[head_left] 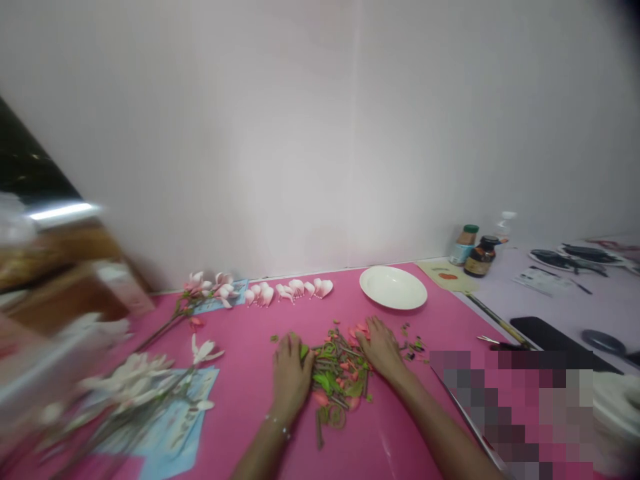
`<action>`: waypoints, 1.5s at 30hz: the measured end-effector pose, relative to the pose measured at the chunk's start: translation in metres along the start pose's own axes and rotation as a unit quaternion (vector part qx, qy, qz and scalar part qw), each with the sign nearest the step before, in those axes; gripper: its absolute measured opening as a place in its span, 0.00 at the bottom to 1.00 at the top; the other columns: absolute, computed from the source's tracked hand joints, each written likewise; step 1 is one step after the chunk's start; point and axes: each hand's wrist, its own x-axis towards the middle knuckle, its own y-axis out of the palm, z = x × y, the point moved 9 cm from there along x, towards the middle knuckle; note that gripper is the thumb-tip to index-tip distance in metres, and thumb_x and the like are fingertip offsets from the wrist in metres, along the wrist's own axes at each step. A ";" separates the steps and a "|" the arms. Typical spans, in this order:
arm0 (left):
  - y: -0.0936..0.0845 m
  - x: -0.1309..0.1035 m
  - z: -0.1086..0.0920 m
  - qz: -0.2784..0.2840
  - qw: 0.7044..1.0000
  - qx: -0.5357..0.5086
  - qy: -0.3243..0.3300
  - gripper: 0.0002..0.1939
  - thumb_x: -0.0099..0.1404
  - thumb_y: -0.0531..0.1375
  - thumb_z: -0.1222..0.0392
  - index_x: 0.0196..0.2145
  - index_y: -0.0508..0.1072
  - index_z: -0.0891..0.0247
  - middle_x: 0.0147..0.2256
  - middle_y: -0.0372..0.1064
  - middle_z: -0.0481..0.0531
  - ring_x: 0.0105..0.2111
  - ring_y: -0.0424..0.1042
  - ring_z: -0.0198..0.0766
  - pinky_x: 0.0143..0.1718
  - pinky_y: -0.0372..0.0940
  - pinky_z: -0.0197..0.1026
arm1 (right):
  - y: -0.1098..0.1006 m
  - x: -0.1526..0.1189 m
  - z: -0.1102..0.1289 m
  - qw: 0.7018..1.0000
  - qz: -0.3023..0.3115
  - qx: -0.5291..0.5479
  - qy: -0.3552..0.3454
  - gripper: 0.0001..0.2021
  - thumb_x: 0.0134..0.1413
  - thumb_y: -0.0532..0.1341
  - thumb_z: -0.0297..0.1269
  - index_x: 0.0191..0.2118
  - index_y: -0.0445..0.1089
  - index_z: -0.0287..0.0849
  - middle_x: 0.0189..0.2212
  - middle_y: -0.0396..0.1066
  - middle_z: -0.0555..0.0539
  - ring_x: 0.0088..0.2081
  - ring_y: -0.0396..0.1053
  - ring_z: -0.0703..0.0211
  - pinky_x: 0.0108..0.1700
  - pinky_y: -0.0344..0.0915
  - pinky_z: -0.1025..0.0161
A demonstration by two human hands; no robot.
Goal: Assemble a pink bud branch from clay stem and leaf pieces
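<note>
bare forearms (264,443) nearest; l. hand (293,373) & r. hand (381,350) unclenched, palms down, at either edge of loose pile (343,370): stubby brown twig bits (319,430), green leafy scraps (325,382), pink pcs (321,398), on smooth pink tabletop (245,393). glossy round wht plate (393,288) beyond.

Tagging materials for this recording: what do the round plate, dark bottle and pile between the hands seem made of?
Round plate: glazed ceramic or hard plastic, by its smooth white sheen.
Dark bottle: probably glossy brown glass, by its highlights.
Pile: matte stem-like and leaf-like bits; real plant or plastic, unclear.
</note>
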 end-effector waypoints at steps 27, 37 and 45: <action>-0.007 0.027 -0.016 0.048 0.989 -0.113 0.084 0.23 0.69 0.44 0.52 0.52 0.70 0.63 0.59 0.60 0.59 0.60 0.57 0.44 0.61 0.49 0.48 | 0.010 -0.010 0.082 0.967 0.048 0.148 -0.199 0.19 0.63 0.48 0.36 0.55 0.65 0.40 0.60 0.58 0.42 0.61 0.54 0.57 0.62 0.50 0.54; -0.024 -0.032 -0.036 0.053 0.980 -0.129 0.141 0.18 0.63 0.52 0.59 0.49 0.71 0.61 0.57 0.63 0.56 0.62 0.50 0.50 0.62 0.44 0.59 | -0.035 -0.054 0.066 0.962 0.010 0.198 -0.186 0.19 0.53 0.52 0.24 0.47 0.73 0.42 0.53 0.68 0.43 0.55 0.63 0.56 0.58 0.57 0.55; -0.013 -0.071 -0.054 0.070 0.981 -0.058 0.171 0.24 0.59 0.56 0.62 0.54 0.68 0.63 0.59 0.58 0.61 0.60 0.53 0.55 0.59 0.49 0.61 | -0.038 -0.078 0.077 0.964 -0.031 0.217 -0.151 0.17 0.52 0.54 0.24 0.44 0.73 0.42 0.46 0.72 0.44 0.49 0.67 0.56 0.52 0.62 0.59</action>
